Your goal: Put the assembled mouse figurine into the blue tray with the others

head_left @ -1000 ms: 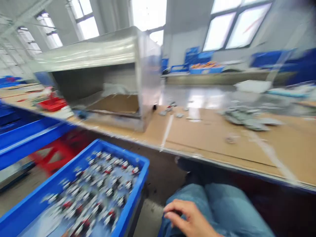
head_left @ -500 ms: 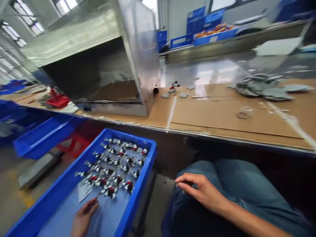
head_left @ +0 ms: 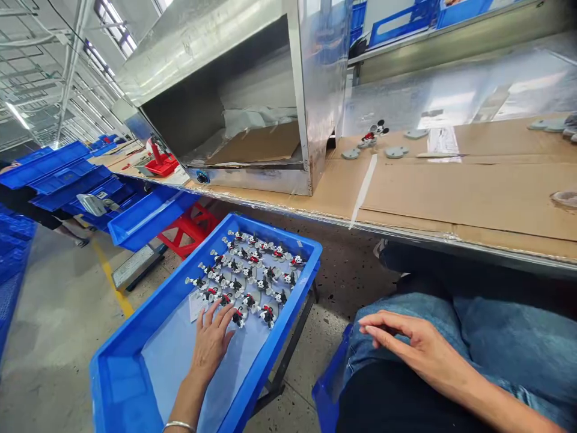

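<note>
The left hand [head_left: 211, 340] lies flat and open in the blue tray [head_left: 135, 385], its fingertips touching the little toy figures [head_left: 250, 276] standing at the far end, so it looks like picking one is the step now. The right hand [head_left: 412, 349] rests open on the knee, holding nothing. Next, the fingers would need to close on just one figure; the figures are too small to see well.

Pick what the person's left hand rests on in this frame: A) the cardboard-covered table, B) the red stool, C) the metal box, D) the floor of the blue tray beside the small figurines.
D: the left hand lies flat inside the blue tray, fingertips reaching the nearest figurines, while the right hand sits on the jeans-clad lap.
</note>
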A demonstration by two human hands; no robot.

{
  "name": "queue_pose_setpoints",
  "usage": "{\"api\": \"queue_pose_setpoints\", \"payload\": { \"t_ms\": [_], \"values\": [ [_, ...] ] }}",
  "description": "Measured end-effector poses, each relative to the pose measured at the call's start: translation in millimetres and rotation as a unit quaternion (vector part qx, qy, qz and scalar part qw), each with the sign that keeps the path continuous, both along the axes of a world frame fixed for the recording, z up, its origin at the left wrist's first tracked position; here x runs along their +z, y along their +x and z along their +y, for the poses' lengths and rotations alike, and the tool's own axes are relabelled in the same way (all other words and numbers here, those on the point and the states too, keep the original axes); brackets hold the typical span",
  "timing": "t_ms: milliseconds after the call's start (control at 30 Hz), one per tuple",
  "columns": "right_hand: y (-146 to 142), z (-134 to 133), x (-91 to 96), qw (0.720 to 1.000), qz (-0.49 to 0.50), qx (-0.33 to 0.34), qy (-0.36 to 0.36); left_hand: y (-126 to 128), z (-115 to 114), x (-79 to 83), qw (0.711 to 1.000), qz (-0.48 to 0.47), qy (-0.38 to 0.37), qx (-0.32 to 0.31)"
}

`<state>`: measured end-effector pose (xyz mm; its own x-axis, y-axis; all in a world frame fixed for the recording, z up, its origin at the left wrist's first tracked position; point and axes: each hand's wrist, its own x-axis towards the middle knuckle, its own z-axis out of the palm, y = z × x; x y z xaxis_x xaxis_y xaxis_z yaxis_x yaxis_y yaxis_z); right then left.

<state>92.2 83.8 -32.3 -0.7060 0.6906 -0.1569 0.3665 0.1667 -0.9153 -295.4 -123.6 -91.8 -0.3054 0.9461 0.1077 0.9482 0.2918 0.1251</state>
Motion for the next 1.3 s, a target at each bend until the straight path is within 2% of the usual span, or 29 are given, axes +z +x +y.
{"api": "queue_pose_setpoints", "payload": {
  "t_ms": [267, 467, 600, 800, 1300],
  "values": [
    [0.1, -1.0, 4.9, 1.0, -0.007, -0.008, 0.011, -21.0, 33.3, 4.9, 0.989, 0.059, -0.13, -0.04],
    [0.0, -0.2, 4.2, 1.0, -0.012, -0.006, 0.008, -20.2, 50.9, 20.1, 0.976, 0.078, -0.193, -0.07],
    [1.0, 0.6, 2.8, 1.0, -0.01, -0.006, 0.006, -18.4, 60.1, 24.8, 0.969, 0.085, -0.219, -0.077],
    [1.2, 1.7, 1.1, 1.0, -0.013, -0.011, 0.007, -19.7, 62.5, 26.4, 0.965, 0.081, -0.237, -0.073],
    [0.2, 1.8, 3.7, 1.0, -0.009, -0.01, 0.019, -28.6, 67.0, 22.1, 0.973, 0.029, -0.214, -0.079]
  ]
}}
